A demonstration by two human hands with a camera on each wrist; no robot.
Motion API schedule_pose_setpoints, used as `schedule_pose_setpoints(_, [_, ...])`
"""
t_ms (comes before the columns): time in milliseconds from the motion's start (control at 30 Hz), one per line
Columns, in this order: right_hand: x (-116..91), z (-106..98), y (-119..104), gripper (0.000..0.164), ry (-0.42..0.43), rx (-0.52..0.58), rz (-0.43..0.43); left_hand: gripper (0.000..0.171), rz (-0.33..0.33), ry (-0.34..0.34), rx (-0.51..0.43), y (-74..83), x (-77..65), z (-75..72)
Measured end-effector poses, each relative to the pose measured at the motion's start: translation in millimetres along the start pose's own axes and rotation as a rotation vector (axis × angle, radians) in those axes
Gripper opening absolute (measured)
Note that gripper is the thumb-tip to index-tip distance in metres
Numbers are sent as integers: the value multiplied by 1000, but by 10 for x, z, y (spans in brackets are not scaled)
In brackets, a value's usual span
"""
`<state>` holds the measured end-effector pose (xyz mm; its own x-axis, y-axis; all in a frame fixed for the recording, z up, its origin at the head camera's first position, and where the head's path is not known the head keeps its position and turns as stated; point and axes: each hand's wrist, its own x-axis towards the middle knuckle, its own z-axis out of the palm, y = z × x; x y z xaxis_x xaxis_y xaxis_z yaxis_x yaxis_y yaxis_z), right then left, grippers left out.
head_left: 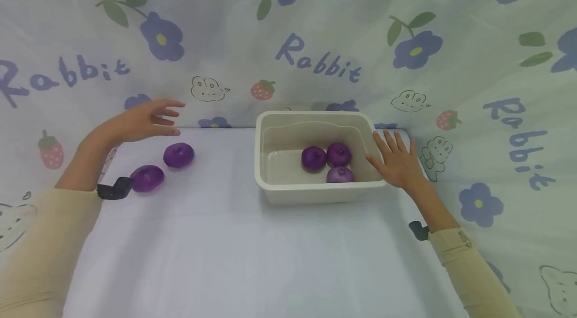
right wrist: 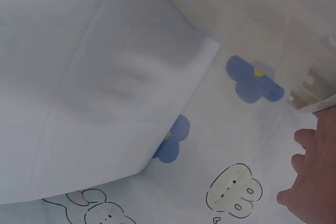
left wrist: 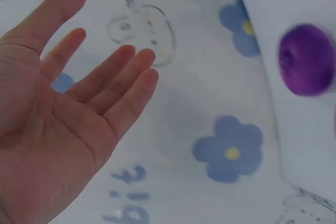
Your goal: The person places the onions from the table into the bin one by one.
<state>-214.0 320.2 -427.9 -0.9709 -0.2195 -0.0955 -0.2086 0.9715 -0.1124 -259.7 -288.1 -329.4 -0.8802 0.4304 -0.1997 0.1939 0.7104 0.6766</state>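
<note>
My left hand [head_left: 144, 120] hovers over the far left of the table, fingers apart and holding nothing. Just below it in the head view lie two purple onions, one [head_left: 179, 155] nearer the hand and one [head_left: 147, 179] by the wrist strap. The left wrist view shows the bare palm [left wrist: 68, 114] and an onion [left wrist: 307, 60] off to the right. My right hand [head_left: 398, 162] rests at the right rim of a white plastic bin [head_left: 311, 195], its fingers spread and thumb at the rim. Inside the bin sit three purple onions [head_left: 313, 159], grouped toward the right.
A white cloth covers the table [head_left: 216, 258]. Behind and beside it hangs a patterned sheet [head_left: 225, 47] with flowers, rabbits and strawberries. The table's right corner edge [right wrist: 210, 51] shows in the right wrist view.
</note>
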Motion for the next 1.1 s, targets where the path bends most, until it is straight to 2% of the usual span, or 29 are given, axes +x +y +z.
schedule_pose_setpoints(167, [-2, -18, 4, 80, 1, 3, 0, 73, -46, 0, 10, -342, -174, 21])
schedule_pose_setpoints(533, [1, -3, -7, 80, 10, 17, -7, 71, -92, -62, 90, -1031, -363, 171])
schedule_pose_setpoints(733, [9, -8, -6, 81, 14, 22, -11, 75, -155, -84, 134, -1382, -460, 275])
schedule_pose_setpoints(933, [6, -4, -10, 81, 24, 21, -10, 78, -199, -114, 161, -1607, -488, 332])
schedule_pose_setpoints(1100, [-2, -3, -19, 80, 26, 23, -4, 80, -232, -149, 129, -1703, -458, 406])
